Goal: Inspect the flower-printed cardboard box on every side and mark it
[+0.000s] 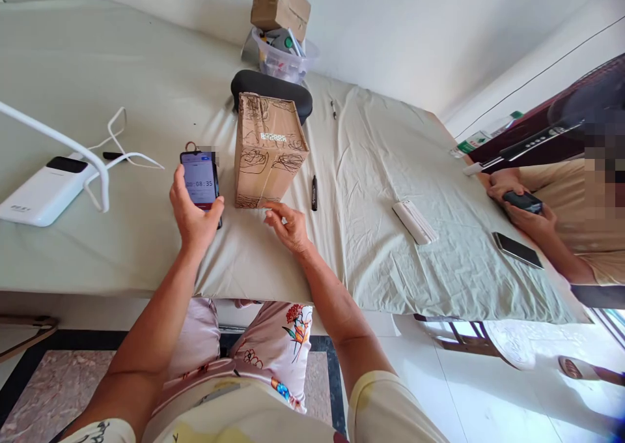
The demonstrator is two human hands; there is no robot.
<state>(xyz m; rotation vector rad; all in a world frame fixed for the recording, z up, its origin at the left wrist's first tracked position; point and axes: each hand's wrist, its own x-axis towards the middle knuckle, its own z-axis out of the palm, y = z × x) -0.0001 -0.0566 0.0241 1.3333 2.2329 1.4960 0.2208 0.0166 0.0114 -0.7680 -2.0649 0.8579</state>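
My left hand (191, 216) grips a smartphone (200, 180) upright above the table; its lit screen reads 08:35. Just to its right stands a tall cardboard box (267, 148) with black scribbles on its sides. My right hand (289, 225) rests on the cloth at the box's lower right corner, fingers curled, thumb and fingertips pinched on something small and pale I cannot make out. A black marker (314, 193) lies on the cloth right of the box.
A pale green cloth (381, 169) covers the table. A white power bank (45, 189) with cables lies at left. Behind the box are a black cushion (273, 86), a plastic tub (283, 62) and a second carton (280, 3). Another person (561, 215) at right holds a black device; a phone (517, 249) and a white remote (415, 221) lie near them.
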